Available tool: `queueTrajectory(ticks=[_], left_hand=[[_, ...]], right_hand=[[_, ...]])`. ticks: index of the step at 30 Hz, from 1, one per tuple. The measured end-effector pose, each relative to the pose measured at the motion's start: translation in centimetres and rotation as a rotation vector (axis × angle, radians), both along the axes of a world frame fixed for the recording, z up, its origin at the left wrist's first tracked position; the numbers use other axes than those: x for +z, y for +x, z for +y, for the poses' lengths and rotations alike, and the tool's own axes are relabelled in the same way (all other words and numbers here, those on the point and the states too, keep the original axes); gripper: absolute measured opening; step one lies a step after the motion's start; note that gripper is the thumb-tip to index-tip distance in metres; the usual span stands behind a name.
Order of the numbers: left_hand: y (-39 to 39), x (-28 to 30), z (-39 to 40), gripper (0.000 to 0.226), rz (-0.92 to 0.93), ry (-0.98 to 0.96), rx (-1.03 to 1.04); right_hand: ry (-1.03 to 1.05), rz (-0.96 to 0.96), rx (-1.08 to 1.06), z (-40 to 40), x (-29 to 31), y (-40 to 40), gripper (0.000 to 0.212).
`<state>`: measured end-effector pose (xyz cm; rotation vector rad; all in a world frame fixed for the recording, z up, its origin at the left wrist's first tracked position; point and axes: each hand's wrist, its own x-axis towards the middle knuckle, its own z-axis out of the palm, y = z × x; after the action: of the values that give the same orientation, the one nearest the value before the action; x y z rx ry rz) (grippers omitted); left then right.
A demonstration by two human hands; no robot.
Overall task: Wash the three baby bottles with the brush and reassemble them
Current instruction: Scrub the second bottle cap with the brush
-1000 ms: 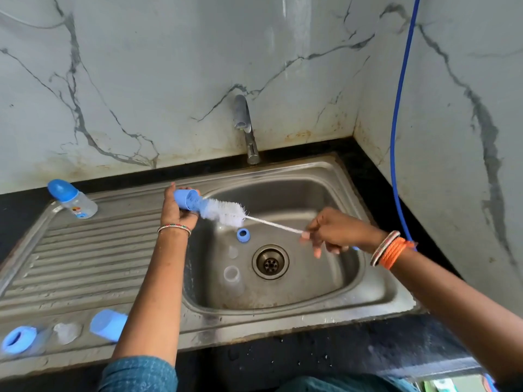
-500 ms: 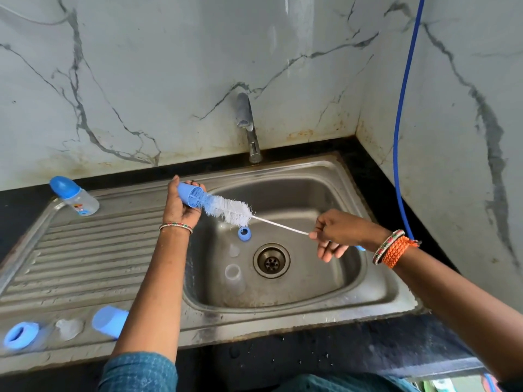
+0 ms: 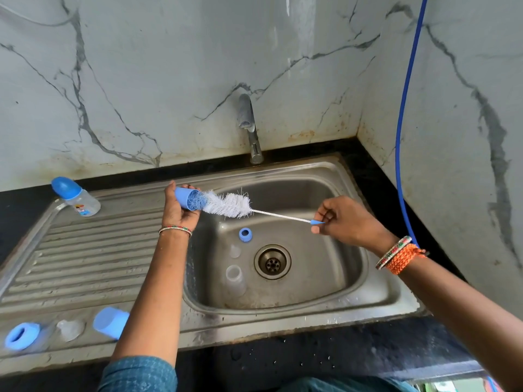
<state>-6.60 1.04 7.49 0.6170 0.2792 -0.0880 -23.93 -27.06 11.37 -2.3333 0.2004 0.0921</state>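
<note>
My left hand [image 3: 177, 210] grips a small blue cap [image 3: 185, 198] over the sink's left edge. The white bristles of the bottle brush [image 3: 227, 204] reach into the cap's mouth. My right hand [image 3: 346, 222] pinches the blue tip of the brush's thin handle. In the basin lie a blue collar ring [image 3: 245, 234], a clear bottle body [image 3: 235, 278] and a clear teat [image 3: 234, 250]. An assembled bottle [image 3: 75, 197] with a blue cap stands at the drainboard's far left. Near the front edge sit a blue ring [image 3: 22, 336], a clear teat [image 3: 70, 329] and a blue cap [image 3: 111, 325].
The steel sink [image 3: 382, 292] has a drain [image 3: 272, 261] in the middle and a ribbed drainboard [image 3: 85, 258] on the left. A tap [image 3: 249, 128] stands behind the basin, not running. A blue hose [image 3: 404, 137] hangs down the right wall. Black counter surrounds the sink.
My right hand has slid back along the brush handle to its blue tip, and the brush has drawn partly out of the cap. My left hand rose slightly with the cap.
</note>
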Motion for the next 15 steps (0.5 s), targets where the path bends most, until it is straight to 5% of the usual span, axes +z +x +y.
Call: queueTrajectory(ticks=[6,13,15], left_hand=[[-0.34,0.48,-0.52,0.033,-0.003,-0.010,0.002],[-0.21,-0.04,-0.44,0.040,0.001,0.005,0.004],[-0.21,-0.09,-0.45,0.049,-0.023,0.000,-0.017]], right_hand=[[0.104,0.273,0.091,-0.11,-0.19,-0.31,0.041],[-0.093,0.063,0.038,-0.18,-0.50,-0.20,0.018],[0.065,0.146,0.037,-0.27,-0.27,-0.12,0.023]])
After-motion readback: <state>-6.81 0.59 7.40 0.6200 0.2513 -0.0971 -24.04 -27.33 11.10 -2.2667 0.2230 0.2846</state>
